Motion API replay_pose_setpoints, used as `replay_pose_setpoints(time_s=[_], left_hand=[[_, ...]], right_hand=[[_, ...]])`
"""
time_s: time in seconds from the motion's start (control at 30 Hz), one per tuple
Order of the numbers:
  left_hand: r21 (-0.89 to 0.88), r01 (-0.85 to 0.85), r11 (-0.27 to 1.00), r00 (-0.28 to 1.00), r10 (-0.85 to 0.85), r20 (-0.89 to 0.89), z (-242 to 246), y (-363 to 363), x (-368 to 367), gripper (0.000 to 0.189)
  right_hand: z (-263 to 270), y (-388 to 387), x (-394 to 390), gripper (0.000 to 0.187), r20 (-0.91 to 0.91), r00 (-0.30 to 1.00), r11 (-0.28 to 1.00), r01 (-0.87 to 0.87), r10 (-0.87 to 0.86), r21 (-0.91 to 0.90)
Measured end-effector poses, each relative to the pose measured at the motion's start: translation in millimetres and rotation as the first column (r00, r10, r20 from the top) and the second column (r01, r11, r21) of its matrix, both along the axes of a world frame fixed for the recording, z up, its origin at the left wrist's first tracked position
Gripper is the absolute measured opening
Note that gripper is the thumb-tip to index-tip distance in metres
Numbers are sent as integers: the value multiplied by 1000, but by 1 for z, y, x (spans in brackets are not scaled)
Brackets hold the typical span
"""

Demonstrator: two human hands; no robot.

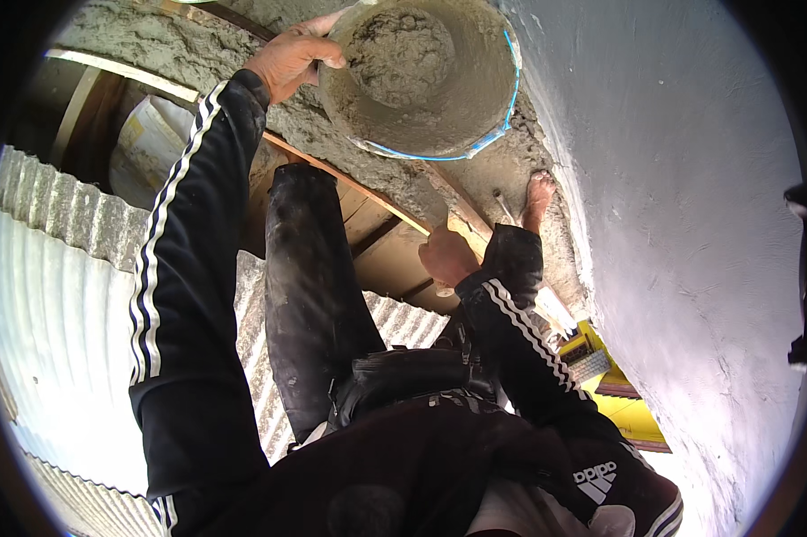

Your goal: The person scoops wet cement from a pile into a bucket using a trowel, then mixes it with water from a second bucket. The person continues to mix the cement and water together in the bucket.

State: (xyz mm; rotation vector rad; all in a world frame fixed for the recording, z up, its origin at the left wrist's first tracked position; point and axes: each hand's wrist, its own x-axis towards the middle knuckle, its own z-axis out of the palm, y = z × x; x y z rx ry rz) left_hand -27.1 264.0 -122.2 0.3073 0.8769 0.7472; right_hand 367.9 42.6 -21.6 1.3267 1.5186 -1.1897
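My left hand (pixel 295 62) grips the rim of a bucket (pixel 474 114) at the top of the view. Wet mortar (pixel 403 57) lies in the bottom of the bucket, and grey residue coats its inner wall. Along the near rim runs a blue handle (pixel 487 142). Lower down, between my knees, my right hand (pixel 449 256) is closed around the handle of a trowel (pixel 432 201). The trowel's blade points towards the bucket and is partly lost against the grey mortar behind it. The butt of its handle shows below my fist.
A grey plastered wall (pixel 672 168) rises on the right. Rough mortar (pixel 148 40) covers the ledge, edged by wooden boards (pixel 370 191) with open gaps below. My bare foot (pixel 540 191) rests beside the wall. Corrugated roof sheets (pixel 68 282) lie lower left; a yellow building (pixel 621 409) stands below.
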Motion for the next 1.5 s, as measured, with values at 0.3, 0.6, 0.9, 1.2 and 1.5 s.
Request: replay_pose_setpoints(time_s=[0.3, 0.6, 0.9, 1.2, 1.5], left_hand=[[80, 206, 975, 947, -178, -267, -13, -9, -1, 84], [57, 214, 975, 936, -189, -296, 9, -15, 1, 79], [-16, 402, 915, 814, -366, -452, 51, -38, 29, 79], [288, 297, 911, 873, -136, -469, 89, -68, 111, 81], [157, 299, 941, 865, -198, -460, 64, -47, 72, 76]], right_hand=[[18, 29, -39, 31, 68, 996, 992, -70, 63, 105], [72, 34, -51, 39, 66, 965, 944, -261, 253, 201], [52, 197, -61, 29, 61, 985, 734, -160, 160, 660], [-67, 209, -13, 56, -45, 980, 978, 198, -195, 71], [-51, 201, 4, 24, -263, 573, 610, 578, -776, -542]])
